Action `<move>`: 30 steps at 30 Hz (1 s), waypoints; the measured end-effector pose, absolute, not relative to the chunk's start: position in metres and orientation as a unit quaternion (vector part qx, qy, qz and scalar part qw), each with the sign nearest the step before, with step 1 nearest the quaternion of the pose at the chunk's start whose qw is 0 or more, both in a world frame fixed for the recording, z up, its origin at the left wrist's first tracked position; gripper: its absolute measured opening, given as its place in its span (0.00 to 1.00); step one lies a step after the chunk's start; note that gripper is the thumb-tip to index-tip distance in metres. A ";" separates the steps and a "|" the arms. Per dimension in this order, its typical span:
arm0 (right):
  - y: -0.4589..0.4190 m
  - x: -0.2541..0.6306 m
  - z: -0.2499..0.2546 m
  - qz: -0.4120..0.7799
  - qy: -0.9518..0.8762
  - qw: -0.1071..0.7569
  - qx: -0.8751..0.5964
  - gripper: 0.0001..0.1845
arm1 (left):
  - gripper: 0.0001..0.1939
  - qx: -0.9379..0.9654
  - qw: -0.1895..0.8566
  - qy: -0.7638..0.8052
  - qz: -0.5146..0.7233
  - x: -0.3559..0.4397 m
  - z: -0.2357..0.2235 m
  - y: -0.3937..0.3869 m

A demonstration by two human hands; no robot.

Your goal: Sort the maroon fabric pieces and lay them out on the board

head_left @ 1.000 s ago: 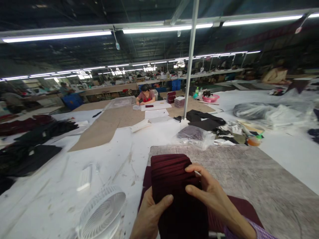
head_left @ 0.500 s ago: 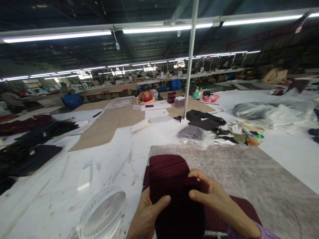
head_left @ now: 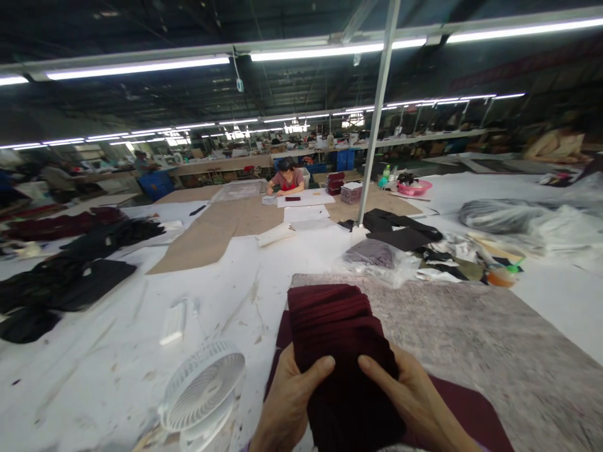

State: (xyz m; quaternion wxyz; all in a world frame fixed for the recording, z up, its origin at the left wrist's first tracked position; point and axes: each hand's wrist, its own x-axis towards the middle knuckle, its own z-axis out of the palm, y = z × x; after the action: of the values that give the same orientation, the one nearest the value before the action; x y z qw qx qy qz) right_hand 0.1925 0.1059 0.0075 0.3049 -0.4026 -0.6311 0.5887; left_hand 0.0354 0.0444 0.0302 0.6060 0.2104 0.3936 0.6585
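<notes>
A thick stack of dark maroon fabric pieces stands low in the middle of the view, over a grey worn mat. My left hand grips its left side, thumb pressed across the front. My right hand grips the right side, thumb on the front and fingers wrapped behind. More maroon cloth lies flat under and beside the stack.
A small white desk fan lies at the lower left. A white block rests on the white table. Black garments pile at the left, bags and black cloth behind. A metal pole rises; a seated person works far off.
My right hand slid down from the stack's upper right side to grip lower, level with my left. The view shifted slightly, so everything sits a little further right.
</notes>
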 end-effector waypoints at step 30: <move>0.107 0.200 0.017 0.566 -0.700 0.267 -0.344 0.17 | 0.17 0.059 0.637 0.356 0.681 0.027 0.036 0.044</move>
State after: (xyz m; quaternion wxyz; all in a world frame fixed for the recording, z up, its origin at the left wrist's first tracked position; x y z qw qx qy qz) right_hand 0.2003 0.1073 0.0174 0.2670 -0.3444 -0.6999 0.5659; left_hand 0.0273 0.0436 0.0364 0.6369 0.0589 0.3559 0.6813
